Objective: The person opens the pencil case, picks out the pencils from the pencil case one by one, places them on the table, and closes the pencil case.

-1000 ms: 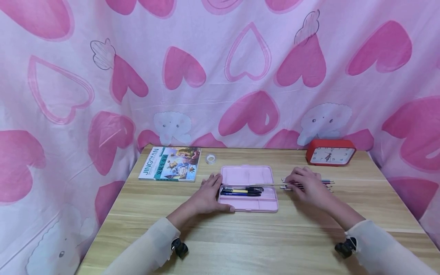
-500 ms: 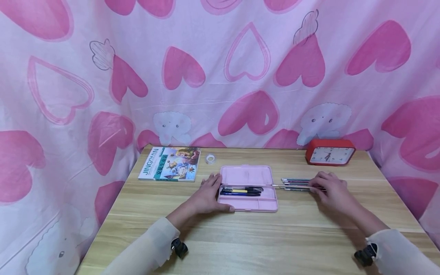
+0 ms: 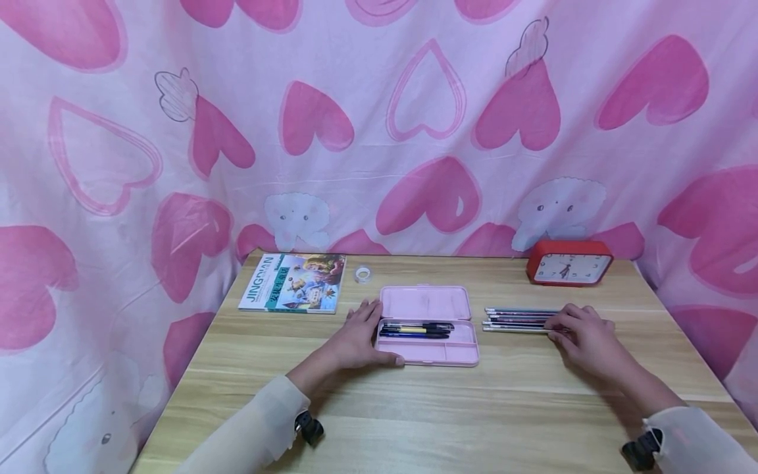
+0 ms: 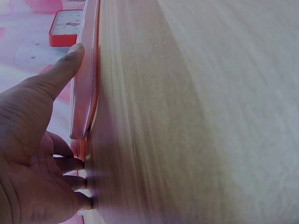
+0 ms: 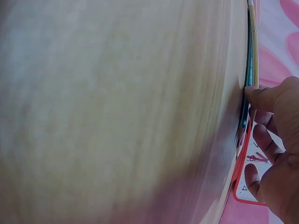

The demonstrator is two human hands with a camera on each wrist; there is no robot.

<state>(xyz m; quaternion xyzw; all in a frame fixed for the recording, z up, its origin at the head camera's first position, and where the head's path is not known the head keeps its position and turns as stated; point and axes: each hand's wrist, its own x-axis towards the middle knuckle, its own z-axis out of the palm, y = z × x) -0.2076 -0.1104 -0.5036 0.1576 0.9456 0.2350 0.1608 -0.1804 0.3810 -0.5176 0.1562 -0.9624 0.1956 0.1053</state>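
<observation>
A pink pencil case [image 3: 462, 355] lies open on the table, several pens [image 3: 417, 330] in its upper compartment. My left hand [image 3: 355, 336] rests at its left side, the thumb along the front edge and fairly straight fingers by the hinge side. In the left wrist view the thumb touches the case wall [image 4: 84, 100]. To the right of the case, several pencils [image 3: 515, 319] lie side by side. Over their right ends, my right hand [image 3: 583, 339] pinches a pencil between thumb and fingers. The right wrist view has the thumb against a green pencil [image 5: 249, 60] beside a gold-coloured one [image 5: 254, 51].
A red clock [image 3: 571, 263] stands at the back right of the wooden table [image 3: 414, 421]. Back left are a picture-covered book [image 3: 296, 283] and a small tape roll [image 3: 363, 274]. Behind the table hangs a pink heart-patterned curtain [image 3: 367, 178].
My right hand has moved right, drawing a pencil away from over the case until its left end lines up near the other pencils. The left hand and case have stayed still.
</observation>
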